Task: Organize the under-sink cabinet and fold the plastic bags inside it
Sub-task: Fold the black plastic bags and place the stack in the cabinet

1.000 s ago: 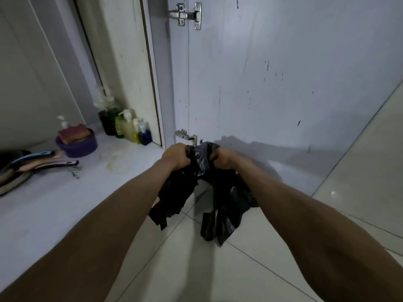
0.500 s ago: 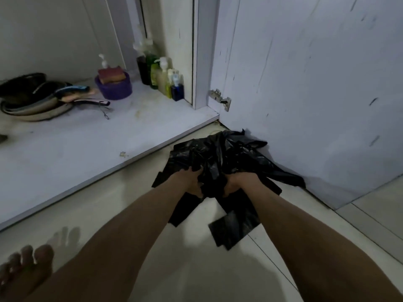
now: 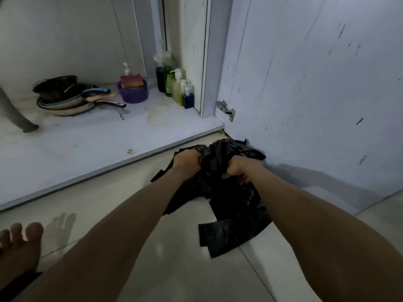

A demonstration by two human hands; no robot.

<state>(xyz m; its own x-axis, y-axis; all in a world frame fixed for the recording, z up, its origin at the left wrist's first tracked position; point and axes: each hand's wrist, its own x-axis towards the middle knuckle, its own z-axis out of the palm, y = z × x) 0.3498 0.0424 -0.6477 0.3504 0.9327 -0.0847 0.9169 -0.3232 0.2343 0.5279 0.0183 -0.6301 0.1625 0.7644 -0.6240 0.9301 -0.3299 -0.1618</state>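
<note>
A crumpled bundle of black plastic bags (image 3: 231,205) lies on the tiled floor in front of the open under-sink cabinet (image 3: 91,144). My left hand (image 3: 187,161) grips the bundle's upper left part. My right hand (image 3: 237,170) grips it just to the right, fingers closed into the plastic. Loose flaps of the bags spread toward me between my forearms. Part of the bundle presses against the foot of the open cabinet door (image 3: 316,88).
Inside the cabinet sit stacked frying pans (image 3: 67,99), a purple bowl (image 3: 133,93) holding a sponge, several soap bottles (image 3: 176,83) in the right corner, and a grey drain hose (image 3: 15,114) at left. My bare foot (image 3: 19,247) rests on the floor at lower left.
The bags have come down from the air in front of the door onto the floor, both hands still gripping them. The view has tilted down and left, showing more of the cabinet.
</note>
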